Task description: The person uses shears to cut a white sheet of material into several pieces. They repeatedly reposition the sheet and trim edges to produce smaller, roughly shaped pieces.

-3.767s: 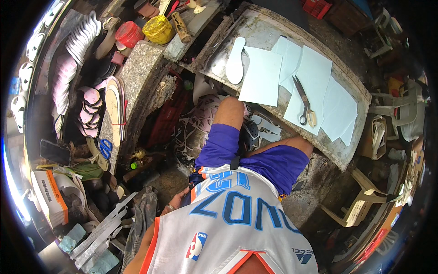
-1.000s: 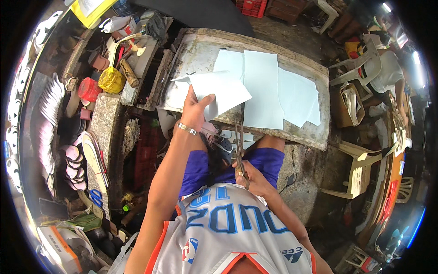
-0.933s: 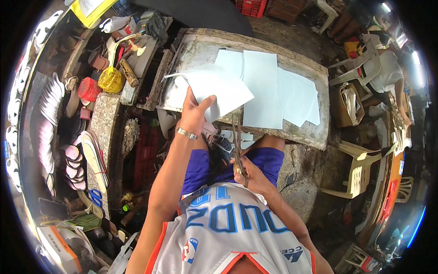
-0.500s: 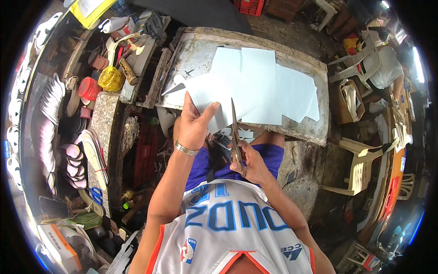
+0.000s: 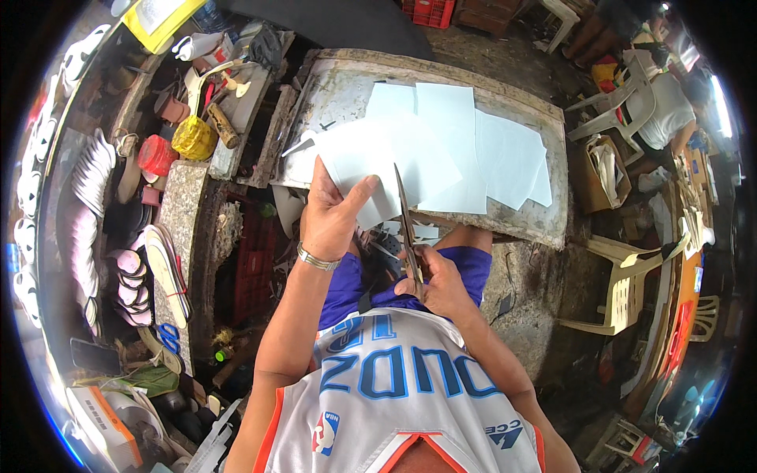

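Left hand [image 5: 331, 217] and right hand [image 5: 438, 280] both clenched.

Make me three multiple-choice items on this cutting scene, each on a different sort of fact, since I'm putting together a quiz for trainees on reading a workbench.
1. Where are the scissors?
A. In the right hand
B. Flat on the bench
C. In the yellow tub

2. What colour is the sheet held in the left hand?
A. Red
B. White
C. Black

3. How is that sheet held?
A. Lying flat and untouched on the worktable
B. Rolled into a tube
C. Lifted at its near edge, pinched by the left hand, with the scissor blades at that edge

Answers:
1 A, the right hand wraps the handles and the blades point away from the body.
2 B, it is as pale as the other sheets on the table.
3 C, the thumb lies on top of the sheet's near edge, beside the blades.
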A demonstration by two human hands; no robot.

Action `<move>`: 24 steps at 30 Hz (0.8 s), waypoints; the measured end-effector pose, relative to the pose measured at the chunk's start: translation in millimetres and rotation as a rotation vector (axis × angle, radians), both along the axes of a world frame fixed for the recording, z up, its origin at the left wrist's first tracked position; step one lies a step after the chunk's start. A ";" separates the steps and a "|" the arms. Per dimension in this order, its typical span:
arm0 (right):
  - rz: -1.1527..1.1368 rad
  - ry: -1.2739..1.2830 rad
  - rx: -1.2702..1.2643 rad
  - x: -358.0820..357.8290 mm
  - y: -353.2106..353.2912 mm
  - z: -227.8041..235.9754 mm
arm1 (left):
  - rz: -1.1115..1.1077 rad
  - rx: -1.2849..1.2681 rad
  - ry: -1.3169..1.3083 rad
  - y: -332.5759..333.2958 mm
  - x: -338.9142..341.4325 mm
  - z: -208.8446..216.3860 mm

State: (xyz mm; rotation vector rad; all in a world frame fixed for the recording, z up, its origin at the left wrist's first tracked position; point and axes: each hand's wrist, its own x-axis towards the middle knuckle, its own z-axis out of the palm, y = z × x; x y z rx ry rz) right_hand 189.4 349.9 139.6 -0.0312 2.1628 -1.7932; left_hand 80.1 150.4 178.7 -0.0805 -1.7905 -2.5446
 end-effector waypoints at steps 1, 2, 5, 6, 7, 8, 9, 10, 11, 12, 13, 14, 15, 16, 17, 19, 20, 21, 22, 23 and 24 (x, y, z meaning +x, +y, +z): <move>-0.010 -0.007 -0.008 0.5 -0.6 0.5 | 0.000 0.002 0.004 -0.1 0.8 1.0; -0.021 -0.028 -0.019 0.9 -0.9 1.0 | -0.003 -0.005 -0.005 -0.4 1.2 2.0; -0.022 -0.036 0.006 2.3 0.0 3.7 | -0.011 -0.001 -0.008 -1.6 2.2 4.3; -0.022 -0.036 0.017 2.8 0.3 4.8 | -0.012 0.005 -0.005 -1.8 2.5 4.7; -0.021 -0.047 0.019 2.9 0.6 5.8 | -0.011 0.012 -0.003 -2.0 2.7 4.9; -0.021 -0.071 0.019 3.1 0.7 6.7 | -0.014 0.013 -0.002 -2.4 2.9 5.0; -0.023 -0.061 0.016 3.6 0.9 7.5 | -0.017 0.013 -0.002 -2.9 3.1 4.9; -0.027 -0.064 0.011 4.2 1.0 8.0 | -0.021 0.018 0.002 -3.5 3.3 4.8; -0.029 -0.069 -0.004 4.7 1.2 8.2 | -0.024 0.016 0.003 -4.0 3.1 4.6; -0.030 -0.063 0.008 5.0 1.2 8.0 | -0.028 0.017 0.007 -4.8 2.8 4.6; -0.030 -0.060 0.009 5.3 1.0 7.6 | -0.029 0.015 0.000 -5.6 2.8 4.6; -0.031 -0.073 0.009 5.6 1.1 7.1 | -0.036 0.019 0.013 -6.1 2.9 4.7; -0.030 -0.053 0.015 5.9 1.2 6.5 | -0.039 0.020 0.015 -6.5 3.3 4.9; -0.028 -0.050 0.020 6.2 1.4 6.1 | -0.041 0.022 0.016 -6.7 3.7 5.2; -0.026 -0.066 0.033 6.4 1.4 5.8 | -0.041 0.023 0.020 -6.9 4.0 5.7; -0.020 -0.027 0.031 6.6 1.6 5.8 | -0.039 0.025 0.023 -7.2 4.4 6.8; -0.017 -0.037 0.042 6.7 1.8 6.2 | -0.039 0.026 0.019 -7.4 5.0 7.5; -0.015 -0.025 0.036 6.8 2.0 6.7 | -0.039 0.027 0.016 -7.9 6.0 8.2; -0.012 -0.032 0.037 6.8 2.2 7.3 | -0.040 0.032 0.019 -8.3 6.6 9.0; -0.008 -0.055 0.048 7.0 2.4 8.0 | -0.038 0.025 0.007 -8.5 7.0 9.6; -0.011 -0.032 0.041 7.5 2.8 8.8 | -0.037 0.021 0.002 -8.7 7.2 10.3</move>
